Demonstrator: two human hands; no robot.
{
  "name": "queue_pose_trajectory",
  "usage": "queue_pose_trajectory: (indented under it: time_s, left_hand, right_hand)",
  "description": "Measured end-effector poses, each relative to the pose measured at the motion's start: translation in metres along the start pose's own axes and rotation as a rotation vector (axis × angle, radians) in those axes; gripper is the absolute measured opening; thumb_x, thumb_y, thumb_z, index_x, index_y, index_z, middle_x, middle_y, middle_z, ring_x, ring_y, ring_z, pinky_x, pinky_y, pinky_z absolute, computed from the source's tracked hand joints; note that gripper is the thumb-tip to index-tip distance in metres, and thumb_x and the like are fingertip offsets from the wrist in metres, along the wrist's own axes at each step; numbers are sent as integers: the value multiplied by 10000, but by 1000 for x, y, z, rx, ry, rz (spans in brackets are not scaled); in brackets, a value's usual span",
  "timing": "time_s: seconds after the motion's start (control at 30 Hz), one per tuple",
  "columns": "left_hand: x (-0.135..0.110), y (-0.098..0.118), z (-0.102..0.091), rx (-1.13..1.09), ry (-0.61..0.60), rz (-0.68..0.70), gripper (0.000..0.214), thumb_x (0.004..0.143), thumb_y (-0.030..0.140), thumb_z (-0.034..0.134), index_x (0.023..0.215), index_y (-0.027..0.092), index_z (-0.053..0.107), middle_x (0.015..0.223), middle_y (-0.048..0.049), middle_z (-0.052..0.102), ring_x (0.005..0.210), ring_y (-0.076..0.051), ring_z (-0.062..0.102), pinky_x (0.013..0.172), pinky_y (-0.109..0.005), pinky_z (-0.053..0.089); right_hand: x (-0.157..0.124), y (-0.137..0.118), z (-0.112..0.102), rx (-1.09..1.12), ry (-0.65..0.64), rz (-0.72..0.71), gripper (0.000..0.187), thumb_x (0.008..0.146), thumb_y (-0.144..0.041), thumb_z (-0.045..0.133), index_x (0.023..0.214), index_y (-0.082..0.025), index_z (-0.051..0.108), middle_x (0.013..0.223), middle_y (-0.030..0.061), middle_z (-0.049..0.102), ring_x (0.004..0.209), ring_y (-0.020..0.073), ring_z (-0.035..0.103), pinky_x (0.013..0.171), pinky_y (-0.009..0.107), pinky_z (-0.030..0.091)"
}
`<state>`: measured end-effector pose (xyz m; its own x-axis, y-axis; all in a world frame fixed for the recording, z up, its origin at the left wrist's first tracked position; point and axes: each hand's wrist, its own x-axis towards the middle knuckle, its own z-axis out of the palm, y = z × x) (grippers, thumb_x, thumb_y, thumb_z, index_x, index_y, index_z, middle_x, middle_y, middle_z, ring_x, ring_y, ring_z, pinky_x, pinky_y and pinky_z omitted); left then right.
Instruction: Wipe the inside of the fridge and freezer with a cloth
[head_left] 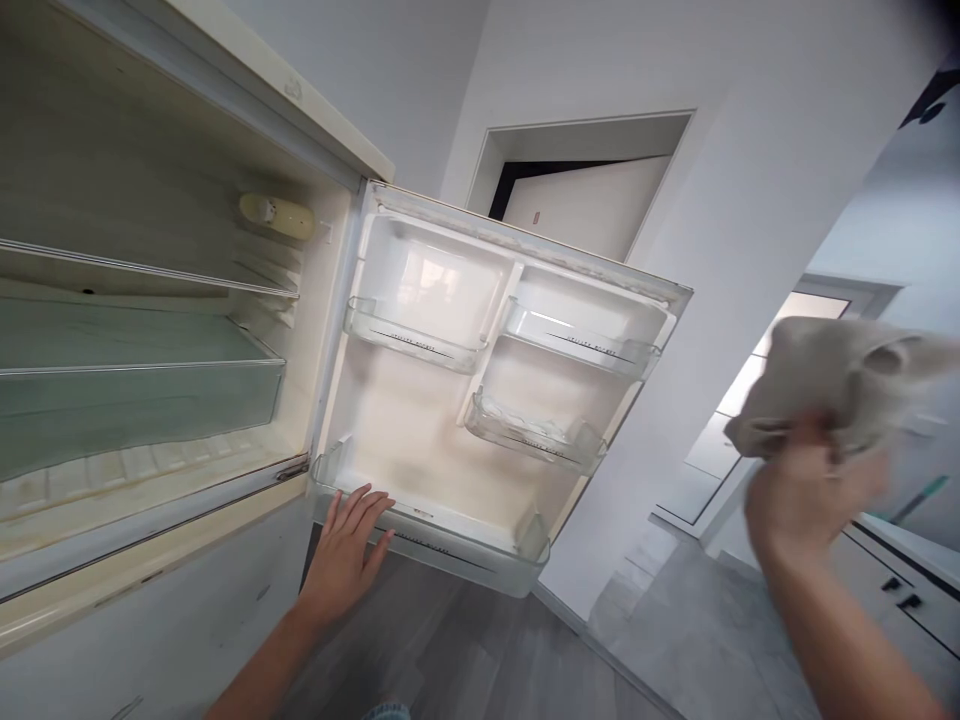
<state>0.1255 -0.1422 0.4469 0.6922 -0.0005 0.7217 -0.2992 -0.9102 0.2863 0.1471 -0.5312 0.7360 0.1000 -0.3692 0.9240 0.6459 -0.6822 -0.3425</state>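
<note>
An old cream refrigerator [225, 80] stands open at the left, and its inside holds only glass shelves [150, 275] and a clear drawer [135, 410]. The fridge door [420, 440] swings out to the right and carries several clear door bins [529, 430] with nothing in them. My left hand [346, 545] rests flat, fingers spread, on the lowest door bin's rim [450, 545]. My right hand [814, 490] is raised at the far right, blurred, and grips a crumpled grey cloth [832, 375].
A white wall corner [675, 400] stands just behind the open door. A doorway [585, 200] shows beyond it. Grey floor [480, 650] lies below. White cabinets with black handles [900, 590] are at the lower right.
</note>
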Motion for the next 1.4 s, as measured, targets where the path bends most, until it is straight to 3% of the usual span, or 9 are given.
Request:
queue_pose_trajectory:
  time_s: [0.13,0.3,0.6,0.73,0.83,0.97,1.17,1.27,1.4]
  left_hand:
    - [0,-1,-1,-3,5,9,386,878,329,469,1264,305,459,1301,-28,568,1307,-265,399,1135,-582,211]
    - [0,-1,-2,2,-15,3,383,885,315,449,1268,313,449,1302,-15,570,1311,-252,399,1135,-574,221]
    - [2,4,5,-15,19,-45,364,870,341,469,1232,295,473,1256,-26,597,1306,-265,406,1145,-594,186]
    - [2,6,3,-13,10,-49,356,871,343,467,1222,281,474,1250,-34,594,1313,-263,391,1151,-584,175]
    - [1,7,1,-20,0,-56,356,875,344,461,1225,285,465,1256,-30,586,1324,-262,374,1153,-583,169]
    - [0,7,0,-30,4,-58,355,874,341,465,1224,285,466,1260,-33,582,1331,-266,364,1149,-590,166]
    - [1,3,-1,-18,10,-32,351,868,339,476,1215,290,486,1250,-33,599,1308,-272,404,1132,-597,204]
    - [1,2,-1,-14,25,-23,345,863,328,480,1204,281,503,1244,-40,606,1303,-276,417,1128,-591,223]
    - [1,3,0,-15,27,-30,345,865,322,477,1207,284,498,1250,-37,603,1308,-279,409,1131,-593,220]
  right_hand:
    - [-40,-5,36,-48,-311,-28,469,867,-443,436,1246,-178,510,941,102,629,738,221,603,695,411,495]
    - [-71,23,64,-39,-476,3,568,888,-466,410,1384,-192,368,1144,130,594,896,217,603,831,409,473]
    - [-125,31,32,89,-599,251,546,901,-489,393,1381,-229,405,1327,106,511,1251,256,436,1032,438,355]
    - [-127,16,30,16,-598,-73,462,917,-359,385,1366,-254,410,1407,84,426,1327,260,338,1068,475,293]
    - [-127,0,44,-59,-538,-366,380,896,-281,398,1255,-239,516,1267,88,538,1215,266,439,1025,484,316]
    - [-143,-36,76,-242,-503,-416,372,851,-266,434,1199,-216,555,1072,103,597,1039,287,481,943,491,335]
    - [-174,-89,120,-193,-652,-507,582,818,-247,473,1394,-220,395,1380,119,443,1245,319,366,1063,496,209]
    - [-176,-78,119,-157,-687,-627,655,823,-230,469,1451,-264,288,1479,61,340,1346,293,282,1090,457,191]
    - [-169,-21,91,-209,-586,-692,660,816,-216,477,1439,-344,298,1469,17,363,1373,279,263,1104,452,184]
